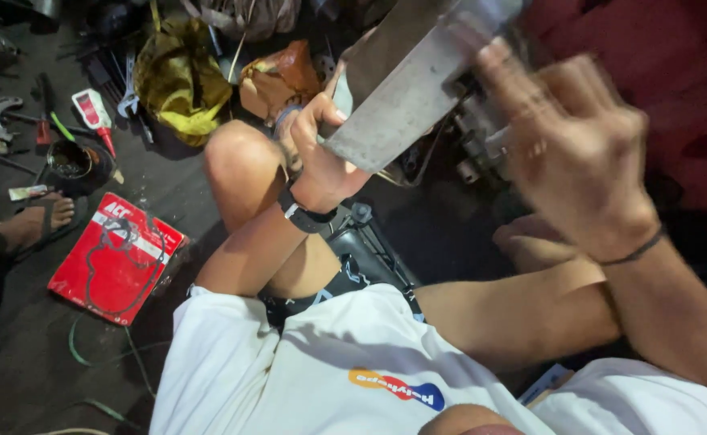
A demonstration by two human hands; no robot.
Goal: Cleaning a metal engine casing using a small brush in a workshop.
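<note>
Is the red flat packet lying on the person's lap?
No, the red flat packet lies on the dark floor beside the person's knee, not on the lap.

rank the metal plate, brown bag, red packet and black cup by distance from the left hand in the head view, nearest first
From the left hand:
1. Metal plate, gripped at its lower edge.
2. Brown bag, just above-left of the hand.
3. Red packet, on the floor, lower left.
4. Black cup, far left on the floor.
</note>
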